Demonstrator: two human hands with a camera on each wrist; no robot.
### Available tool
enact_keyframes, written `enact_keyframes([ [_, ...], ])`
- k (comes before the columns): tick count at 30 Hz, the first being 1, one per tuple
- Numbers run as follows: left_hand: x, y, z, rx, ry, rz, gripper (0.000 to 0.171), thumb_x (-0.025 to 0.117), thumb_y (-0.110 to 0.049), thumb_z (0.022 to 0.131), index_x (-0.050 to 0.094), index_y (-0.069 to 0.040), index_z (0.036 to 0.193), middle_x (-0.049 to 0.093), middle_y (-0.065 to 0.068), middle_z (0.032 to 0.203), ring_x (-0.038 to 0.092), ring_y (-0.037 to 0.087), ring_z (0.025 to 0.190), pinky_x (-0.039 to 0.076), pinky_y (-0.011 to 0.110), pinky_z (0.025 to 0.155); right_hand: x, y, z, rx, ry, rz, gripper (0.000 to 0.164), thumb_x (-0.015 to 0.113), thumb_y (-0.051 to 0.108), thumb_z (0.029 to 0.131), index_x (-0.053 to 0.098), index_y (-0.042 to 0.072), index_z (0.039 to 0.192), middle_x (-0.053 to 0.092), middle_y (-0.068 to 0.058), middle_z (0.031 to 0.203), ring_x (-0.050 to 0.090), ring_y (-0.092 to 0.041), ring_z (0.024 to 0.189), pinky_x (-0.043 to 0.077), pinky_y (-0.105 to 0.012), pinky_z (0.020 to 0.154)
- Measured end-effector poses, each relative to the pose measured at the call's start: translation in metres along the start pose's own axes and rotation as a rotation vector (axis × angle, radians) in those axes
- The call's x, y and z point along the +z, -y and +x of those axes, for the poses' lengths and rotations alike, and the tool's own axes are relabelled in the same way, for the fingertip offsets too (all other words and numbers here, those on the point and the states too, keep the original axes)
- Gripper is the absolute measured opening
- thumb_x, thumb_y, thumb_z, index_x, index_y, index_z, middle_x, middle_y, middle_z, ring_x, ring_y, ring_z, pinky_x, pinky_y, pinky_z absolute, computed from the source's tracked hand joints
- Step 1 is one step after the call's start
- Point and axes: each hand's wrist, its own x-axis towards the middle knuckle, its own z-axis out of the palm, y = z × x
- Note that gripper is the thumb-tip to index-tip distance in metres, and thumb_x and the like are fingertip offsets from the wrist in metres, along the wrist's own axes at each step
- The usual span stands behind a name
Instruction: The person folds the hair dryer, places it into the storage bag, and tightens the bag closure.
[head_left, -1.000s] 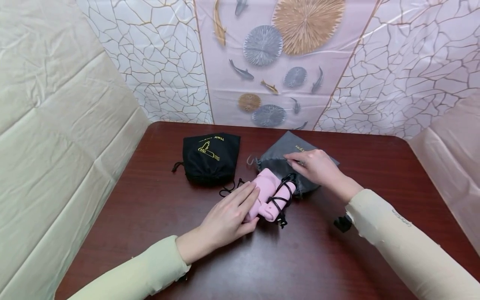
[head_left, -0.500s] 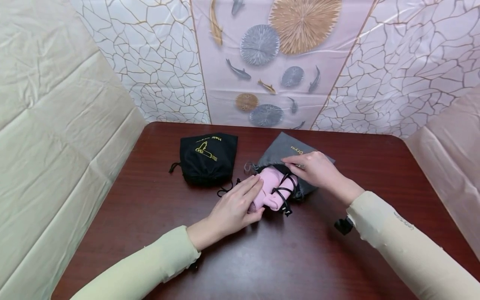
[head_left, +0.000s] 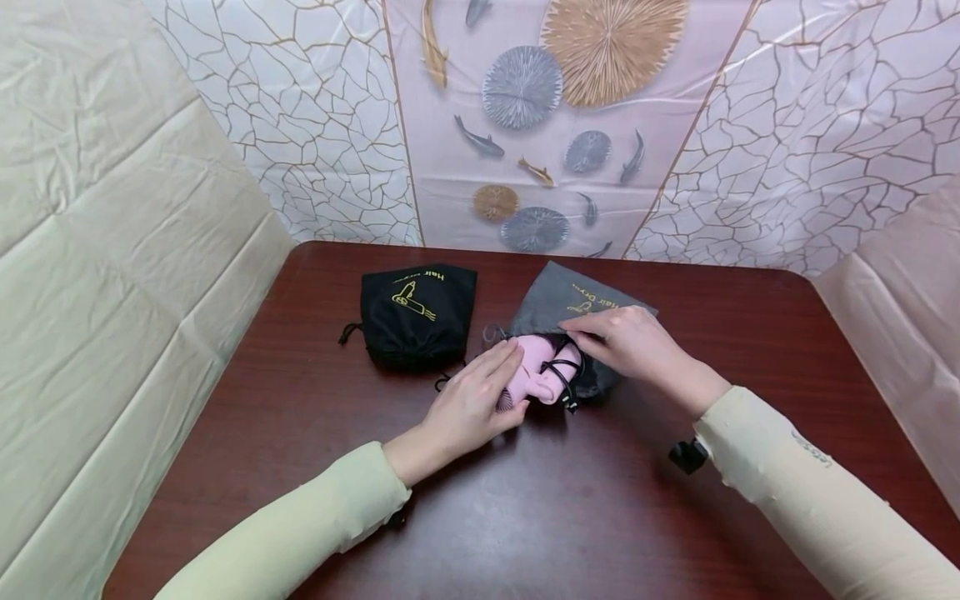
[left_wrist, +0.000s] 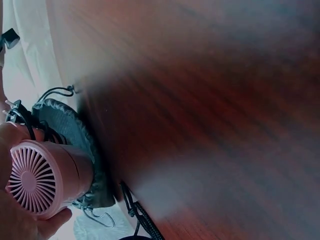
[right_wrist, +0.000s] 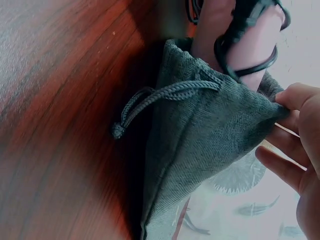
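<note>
A pink folding hair dryer [head_left: 534, 357], its black cord wound round the handle, lies partly inside the mouth of a grey drawstring bag [head_left: 536, 302] with yellow lettering. My left hand [head_left: 467, 398] grips the dryer's round vented end, fingers on one side and thumb on the other. In the left wrist view the slotted vent [left_wrist: 29, 181] faces the camera between fingers and thumb. My right hand [head_left: 633, 337] pinches the upper rim of the bag's mouth, holding it lifted. The right wrist view shows the drawstring [right_wrist: 155, 100] hanging loose beside the opening.
To the left of the grey bag stands a black drawstring bag [head_left: 420, 325] printed with a yellow dryer picture, looking filled. Both sit on a dark red-brown wooden table [head_left: 570, 517]. Cloth-covered walls [head_left: 330, 133] rise along the back and sides.
My left hand has moved the hair dryer away from me, deeper into the grey bag, so less of it shows. The right hand keeps its pinch while the bag shifts slightly left.
</note>
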Motion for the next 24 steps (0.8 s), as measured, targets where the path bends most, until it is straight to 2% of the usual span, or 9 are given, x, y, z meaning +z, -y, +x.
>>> enact_keyframes([
  [16,0.010,0.008,0.007,-0.019,-0.054,0.052,0.063,0.087,-0.018,0.086,0.064,0.009,0.139,0.064,0.025,0.144,0.062,0.035,0.137,0.051,0.040,0.113,0.002,0.013,0.001,-0.058,-0.018,0.017,0.025,0.079,0.000,0.087,0.083,0.009,0.109,0.082,-0.007,0.097,0.080,-0.023,0.085,0.063,-0.045,0.067],
  [24,0.013,0.009,0.009,-0.026,-0.039,0.066,0.065,0.085,-0.020,0.088,0.062,0.009,0.142,0.062,0.025,0.147,0.059,0.033,0.140,0.049,0.039,0.115,0.000,0.020,0.002,-0.058,-0.004,0.028,0.025,0.079,0.000,0.088,0.083,0.008,0.110,0.082,-0.008,0.099,0.080,-0.024,0.086,0.064,-0.045,0.069],
])
